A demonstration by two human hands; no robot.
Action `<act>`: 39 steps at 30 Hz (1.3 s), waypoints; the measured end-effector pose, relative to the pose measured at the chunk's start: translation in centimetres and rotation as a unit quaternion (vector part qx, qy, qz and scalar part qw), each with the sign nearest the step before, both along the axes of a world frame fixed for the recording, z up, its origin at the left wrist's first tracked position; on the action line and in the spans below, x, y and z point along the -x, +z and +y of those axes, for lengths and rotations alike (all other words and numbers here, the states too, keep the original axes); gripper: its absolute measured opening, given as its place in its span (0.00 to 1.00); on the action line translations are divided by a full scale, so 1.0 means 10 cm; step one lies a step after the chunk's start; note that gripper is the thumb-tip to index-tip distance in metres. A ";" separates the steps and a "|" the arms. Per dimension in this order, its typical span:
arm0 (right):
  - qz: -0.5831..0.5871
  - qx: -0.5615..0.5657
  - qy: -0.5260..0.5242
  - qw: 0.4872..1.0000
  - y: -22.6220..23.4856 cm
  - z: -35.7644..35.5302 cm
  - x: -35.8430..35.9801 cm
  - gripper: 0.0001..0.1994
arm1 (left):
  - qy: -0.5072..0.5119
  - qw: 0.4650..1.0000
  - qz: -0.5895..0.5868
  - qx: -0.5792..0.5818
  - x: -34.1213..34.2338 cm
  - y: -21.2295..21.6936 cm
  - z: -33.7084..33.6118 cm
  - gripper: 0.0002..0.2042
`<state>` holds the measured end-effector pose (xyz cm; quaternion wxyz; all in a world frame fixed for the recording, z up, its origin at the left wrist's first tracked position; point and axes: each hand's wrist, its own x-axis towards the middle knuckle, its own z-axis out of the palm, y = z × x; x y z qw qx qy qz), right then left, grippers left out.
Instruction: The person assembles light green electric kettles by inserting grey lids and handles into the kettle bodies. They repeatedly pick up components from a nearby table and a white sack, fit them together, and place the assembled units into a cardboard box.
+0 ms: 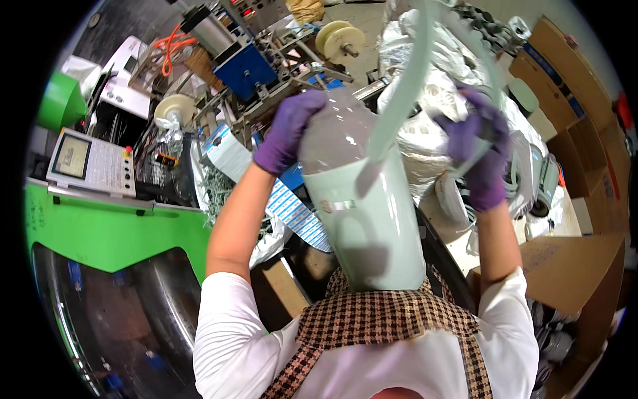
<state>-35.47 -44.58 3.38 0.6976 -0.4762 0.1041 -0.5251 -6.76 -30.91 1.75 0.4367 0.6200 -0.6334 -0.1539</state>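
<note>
In front of my chest a large rounded container point(369, 226) leans at a tilt, its upper part grey and its lower part glossy pale green. My left hand point(292, 130), in a purple glove, grips the container's upper left side. A pale green strap point(405, 93) loops up from the container close to the camera and comes down on the right. That side of the strap is blurred and runs into my purple-gloved right hand point(482, 146), which is raised apart from the container with its fingers curled round it.
A control panel point(90, 163) stands on a green machine point(119, 233) at left. Beyond my left hand sits a blue machine block point(246, 70) with spools. White sacks point(425, 113) and bags of grey-green parts are at right, beside open cardboard boxes point(571, 266). A blue-and-white patterned strip point(292, 213) lies left of the container.
</note>
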 end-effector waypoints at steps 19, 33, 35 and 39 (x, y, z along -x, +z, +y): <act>-0.020 -0.193 -0.040 0.980 -0.37 0.46 -0.35 0.12 | -0.116 0.870 0.473 -0.080 0.31 -0.43 -0.29 0.18; 0.197 0.313 -0.094 0.924 -0.54 0.56 -0.29 0.22 | -0.274 0.679 0.681 0.012 0.44 -0.23 0.06 0.35; 0.139 0.273 -0.123 0.944 -0.79 0.43 -0.28 0.26 | -0.262 0.837 0.473 -0.079 0.35 -0.22 0.17 0.26; 0.108 0.182 -0.079 0.974 -0.97 0.53 -0.18 0.37 | -0.326 0.870 0.365 -0.057 0.22 -0.22 0.16 0.14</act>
